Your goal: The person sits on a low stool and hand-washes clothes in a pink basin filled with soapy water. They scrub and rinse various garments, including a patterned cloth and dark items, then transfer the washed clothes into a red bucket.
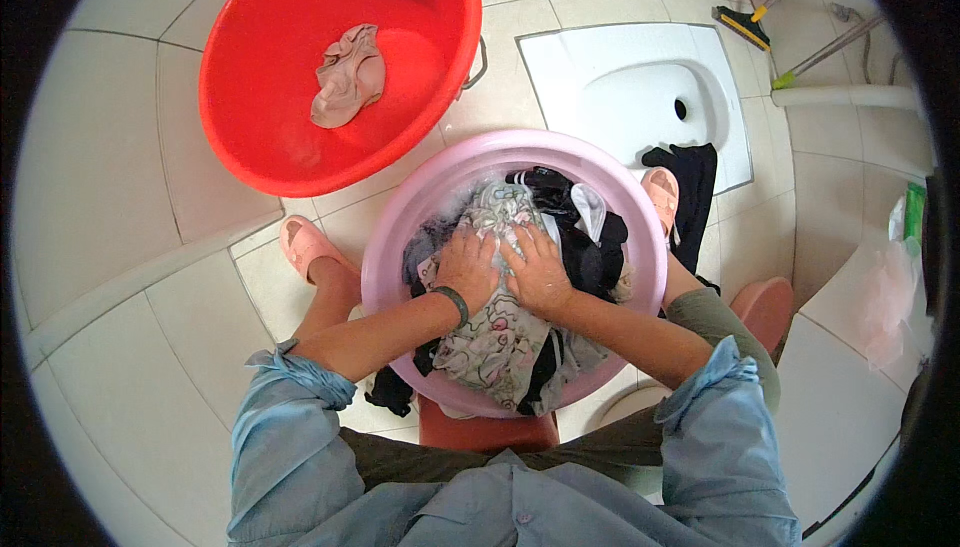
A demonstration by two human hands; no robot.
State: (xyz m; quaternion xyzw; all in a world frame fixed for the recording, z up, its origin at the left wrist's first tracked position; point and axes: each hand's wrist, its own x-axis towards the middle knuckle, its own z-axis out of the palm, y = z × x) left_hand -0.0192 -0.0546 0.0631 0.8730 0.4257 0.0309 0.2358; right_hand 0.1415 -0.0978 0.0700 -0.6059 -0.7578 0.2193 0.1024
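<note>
A pink plastic basin (397, 202) full of wet laundry stands between my legs. Across its middle lies a pale patterned garment (499, 344), with soapy foam on the wash around its far end. My left hand (466, 268), with a dark band on the wrist, rests palm down on this cloth, fingers stretched forward. Beside it my right hand (541, 271) presses on the same cloth, fingers spread. Black clothes (589, 258) and a white piece (589, 211) fill the right side of the basin. The palms and what lies under them are hidden.
A large red tub (262, 149) at the far left holds a beige cloth (352, 81). Behind the basin is a white squat toilet (570, 59). Black trousers (690, 179) lie by my right foot. A floor brush (742, 25) leans at the far right.
</note>
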